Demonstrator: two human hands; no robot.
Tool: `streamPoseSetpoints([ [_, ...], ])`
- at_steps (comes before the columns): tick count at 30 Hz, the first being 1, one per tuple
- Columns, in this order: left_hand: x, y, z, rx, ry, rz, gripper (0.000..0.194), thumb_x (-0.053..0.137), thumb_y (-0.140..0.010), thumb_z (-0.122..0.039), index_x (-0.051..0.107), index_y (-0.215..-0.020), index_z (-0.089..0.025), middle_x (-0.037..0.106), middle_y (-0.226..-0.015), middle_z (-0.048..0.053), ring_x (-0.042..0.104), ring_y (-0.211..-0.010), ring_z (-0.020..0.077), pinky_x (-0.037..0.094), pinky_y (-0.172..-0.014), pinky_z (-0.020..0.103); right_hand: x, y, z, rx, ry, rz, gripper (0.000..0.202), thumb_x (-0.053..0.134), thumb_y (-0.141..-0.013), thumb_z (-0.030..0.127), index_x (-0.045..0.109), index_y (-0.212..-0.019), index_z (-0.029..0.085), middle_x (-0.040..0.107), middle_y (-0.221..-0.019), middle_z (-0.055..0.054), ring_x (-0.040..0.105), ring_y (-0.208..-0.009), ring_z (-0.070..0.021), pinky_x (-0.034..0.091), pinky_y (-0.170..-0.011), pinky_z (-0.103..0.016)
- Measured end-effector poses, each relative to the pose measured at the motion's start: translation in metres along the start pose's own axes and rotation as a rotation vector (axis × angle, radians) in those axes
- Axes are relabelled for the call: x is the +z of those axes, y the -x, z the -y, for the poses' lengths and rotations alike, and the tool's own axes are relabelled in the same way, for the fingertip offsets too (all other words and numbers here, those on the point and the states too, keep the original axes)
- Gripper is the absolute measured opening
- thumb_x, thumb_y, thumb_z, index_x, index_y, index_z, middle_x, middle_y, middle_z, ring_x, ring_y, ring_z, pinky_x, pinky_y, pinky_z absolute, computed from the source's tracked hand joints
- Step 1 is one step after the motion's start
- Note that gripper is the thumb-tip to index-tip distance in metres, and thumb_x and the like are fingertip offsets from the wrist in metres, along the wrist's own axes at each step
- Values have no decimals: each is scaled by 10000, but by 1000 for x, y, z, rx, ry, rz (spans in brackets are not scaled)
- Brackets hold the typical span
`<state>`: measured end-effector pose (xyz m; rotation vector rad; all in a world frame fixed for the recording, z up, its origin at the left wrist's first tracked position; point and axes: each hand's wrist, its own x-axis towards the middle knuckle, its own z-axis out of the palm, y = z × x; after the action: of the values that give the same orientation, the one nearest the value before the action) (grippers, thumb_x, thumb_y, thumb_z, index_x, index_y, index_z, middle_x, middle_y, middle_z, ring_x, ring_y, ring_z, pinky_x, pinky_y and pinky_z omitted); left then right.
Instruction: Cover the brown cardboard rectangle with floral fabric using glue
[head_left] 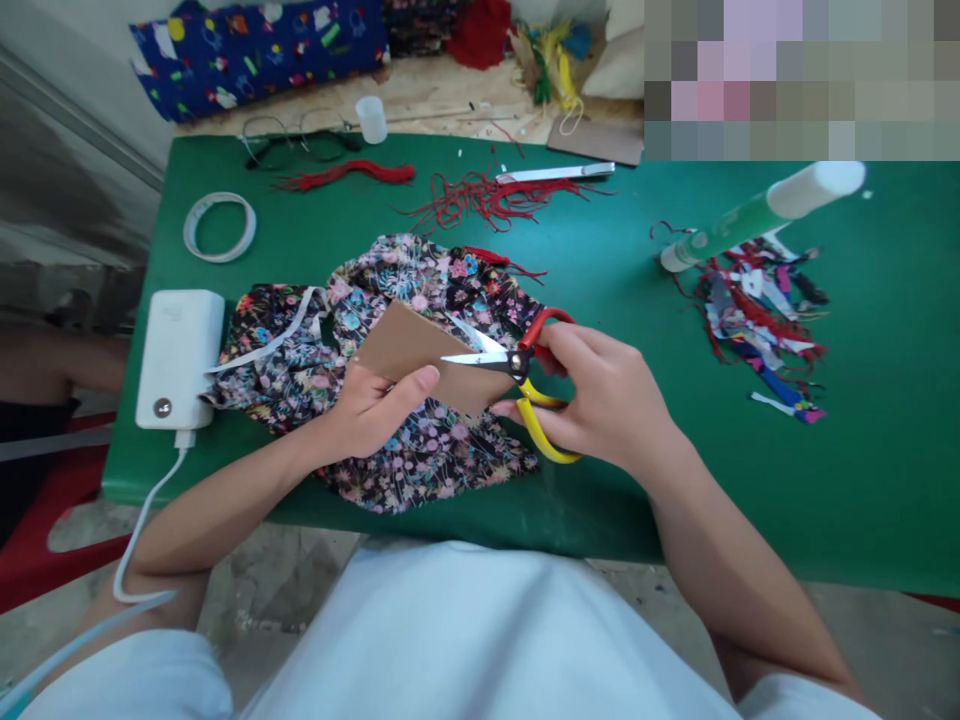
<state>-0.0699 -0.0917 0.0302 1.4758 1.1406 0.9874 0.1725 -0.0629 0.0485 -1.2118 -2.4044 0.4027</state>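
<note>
One pair of scissors point(517, 364), red- and yellow-handled, was at the centre of the frame, blades parted at the edge of a brown card point(397, 340). The right hand point(611, 390) was curled around both handle loops; the left hand point(367, 415) was closed on the card, thumb above. Floral cloth point(427, 475) lay beneath, with fabric scraps point(761, 310) toward the right.

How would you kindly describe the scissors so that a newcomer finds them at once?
On the green table, find the dark floral cloth. Over its right side, the right hand holds the scissors, blades open at a brown card. Their paired red and yellow handles set them apart.
</note>
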Motion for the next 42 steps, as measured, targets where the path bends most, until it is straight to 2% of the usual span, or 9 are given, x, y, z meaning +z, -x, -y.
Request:
streamPoseSetpoints([
  [4,-2,0,0,49,11,17,413,518,-958,-513,743,-1086,-192,738,-1072,65,678,-1046,212,500,-978,299,2,0,-1,-17,38,-2,393,579,-850,573,404,-768,231,506,-652,-18,459,-583,-164,320,-547,-289],
  [8,-4,1,5,-14,-28,0,434,533,-938,-546,745,-1068,-190,748,-1023,62,680,-1013,216,515,-960,306,4,1,-2,-25,70,-20,368,584,-850,567,450,-802,228,521,-654,-28,471,-586,-177,325,-545,-297],
  [14,-2,3,14,-14,107,-142,419,597,-892,-576,738,-1057,-217,746,-973,46,695,-973,202,544,-934,305,4,2,-3,-65,95,-62,334,569,-865,531,495,-873,206,546,-677,-41,480,-589,-182,353,-554,-302],
  [19,-5,2,21,58,81,-200,406,636,-849,-608,747,-928,-225,710,-751,22,705,-937,208,564,-933,328,2,3,-6,-86,122,-71,349,556,-853,527,521,-925,188,554,-698,-38,497,-616,-185,371,-577,-297],
  [23,-6,1,26,97,80,-185,380,637,-855,-589,745,-865,-225,695,-702,23,715,-890,209,585,-904,332,0,3,-6,-119,156,-95,320,573,-852,501,516,-887,188,546,-688,-26,485,-609,-171,353,-569,-285],
  [31,-5,1,28,128,61,-168,376,596,-891,-570,756,-887,-230,728,-799,28,718,-910,209,578,-916,342,-2,3,-8,-118,150,-56,302,582,-864,452,440,-742,214,470,-586,17,435,-531,-133,285,-531,-262],
  [42,-7,-2,37,184,34,-151,391,574,-904,-576,738,-844,-226,689,-721,22,709,-868,201,569,-914,347,0,4,-12,-92,144,-32,415,549,-872,542,406,-669,209,366,-515,34,340,-483,-103,201,-498,-258],
])
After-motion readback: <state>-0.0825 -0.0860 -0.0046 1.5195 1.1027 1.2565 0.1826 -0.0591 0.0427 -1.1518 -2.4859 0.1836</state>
